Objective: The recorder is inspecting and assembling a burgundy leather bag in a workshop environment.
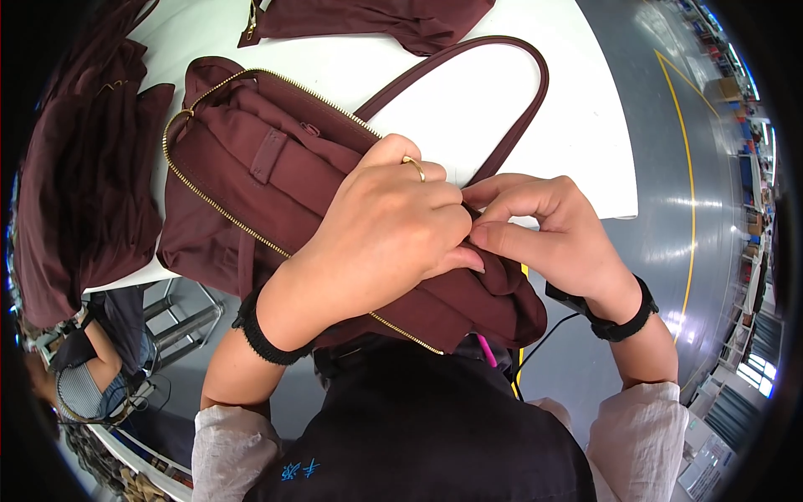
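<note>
A maroon fabric handbag point(314, 180) lies at the near edge of the white table, its gold-toothed zipper point(219, 199) undone and the mouth spread wide. Inside shows a small stitched loop tab point(268, 156). My left hand point(393, 217), with a ring on one finger, is closed on the bag's fabric near its right end. Close against it, my right hand point(539, 226) pinches at the same spot between thumb and forefinger. Whatever lies exactly between the fingertips is hidden. The bag's strap point(535, 92) loops out across the table beyond my hands.
More maroon bags lie on the white table point(577, 125): a pile point(92, 159) at the left and another bag point(376, 21) at the far side. A person point(92, 368) sits at lower left beside a metal stool frame point(188, 322). Grey floor with yellow lines point(690, 167) runs along the right.
</note>
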### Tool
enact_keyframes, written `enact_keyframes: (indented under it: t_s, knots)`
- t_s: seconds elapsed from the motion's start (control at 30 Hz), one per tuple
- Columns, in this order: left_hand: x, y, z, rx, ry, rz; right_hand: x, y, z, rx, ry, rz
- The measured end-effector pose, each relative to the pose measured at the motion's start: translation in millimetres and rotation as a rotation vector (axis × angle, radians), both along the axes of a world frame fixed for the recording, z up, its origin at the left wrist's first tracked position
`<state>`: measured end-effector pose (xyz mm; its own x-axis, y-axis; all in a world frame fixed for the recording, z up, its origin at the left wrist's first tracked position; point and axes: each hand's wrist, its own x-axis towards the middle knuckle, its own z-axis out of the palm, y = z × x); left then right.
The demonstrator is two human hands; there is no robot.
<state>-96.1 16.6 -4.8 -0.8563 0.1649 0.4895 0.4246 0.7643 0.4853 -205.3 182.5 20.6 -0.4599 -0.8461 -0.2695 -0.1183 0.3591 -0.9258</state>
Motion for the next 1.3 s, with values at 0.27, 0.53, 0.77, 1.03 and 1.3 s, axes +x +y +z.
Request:
enact_keyframes:
  t_s: [0.27, 0.53, 0.77, 1.03, 1.3]
  knots:
    - [-0.6, -1.9, -0.7, -0.019, -0.018, -0.001, -3.0, -5.0, 10.7, -0.026, 0.317, 0.114]
    - [-1.3, 1.3, -6.5, -0.004, -0.023, 0.008, 0.7, -8.3, 14.1, -0.009, 0.594, 0.249]
    - [-3.7, 2.1, -11.2, -0.042, -0.006, 0.089, 13.1, -13.8, 1.4, -0.161, 0.976, 0.261]
    - [-2.6, -3.8, -9.0, -0.018, -0.070, 0.064, 9.8, -12.0, -16.2, -0.369, 1.239, 0.292]
    - [-2.2, -8.1, -10.3, -0.025, -0.098, 0.059, 1.2, 0.3, -11.5, -0.279, 0.975, 0.160]
